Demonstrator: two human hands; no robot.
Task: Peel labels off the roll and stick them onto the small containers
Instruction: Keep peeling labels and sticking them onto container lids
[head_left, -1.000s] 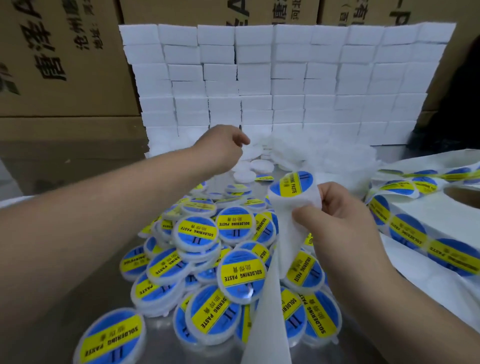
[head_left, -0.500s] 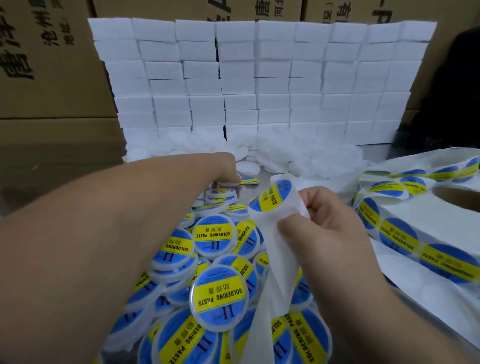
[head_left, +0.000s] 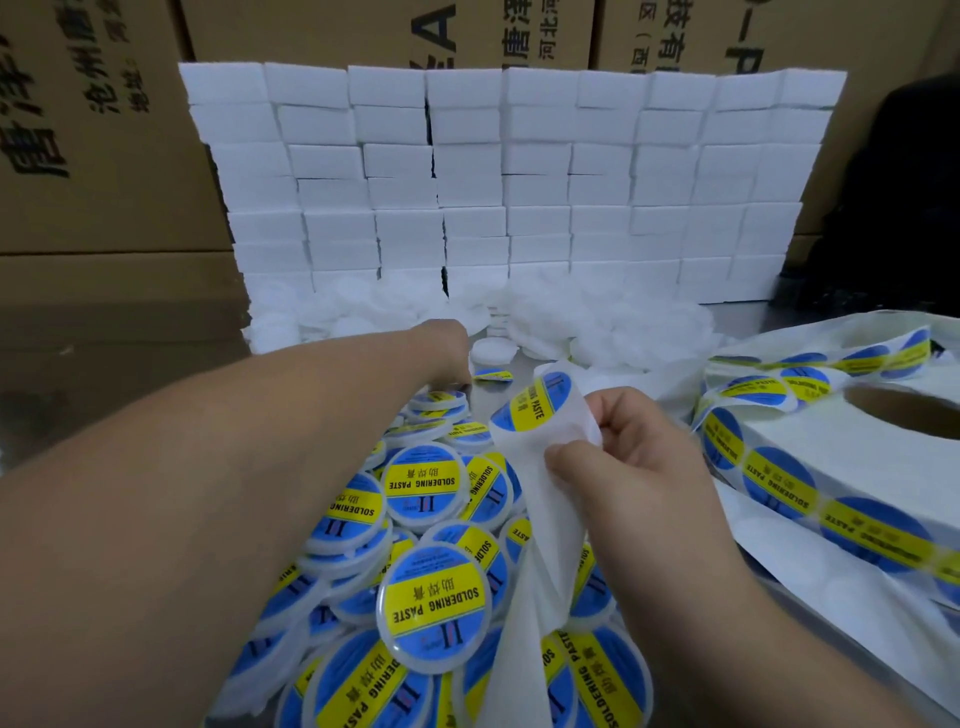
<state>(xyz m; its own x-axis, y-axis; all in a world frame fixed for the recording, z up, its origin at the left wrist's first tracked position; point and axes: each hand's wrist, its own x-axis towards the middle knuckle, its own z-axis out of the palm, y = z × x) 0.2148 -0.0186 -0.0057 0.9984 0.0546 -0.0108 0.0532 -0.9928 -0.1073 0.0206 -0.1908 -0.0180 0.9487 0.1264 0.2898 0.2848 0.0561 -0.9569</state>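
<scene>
My right hand pinches the white backing strip. A blue and yellow "soldering paste" label sits at the strip's bent top. My left hand reaches forward to the far edge of the pile of labelled containers. Its fingers point down and are hidden behind the hand. Just beyond it lies an unlabelled white container. The big label roll lies flat at the right, with labels around its side.
A heap of unlabelled white containers lies at the back of the metal table. Behind it stands a wall of white boxes, with brown cartons further back. Spent backing paper trails at the right.
My left hand has dropped from above the white containers down to the far edge of the labelled pile. My right hand keeps hold of the strip and has barely moved.
</scene>
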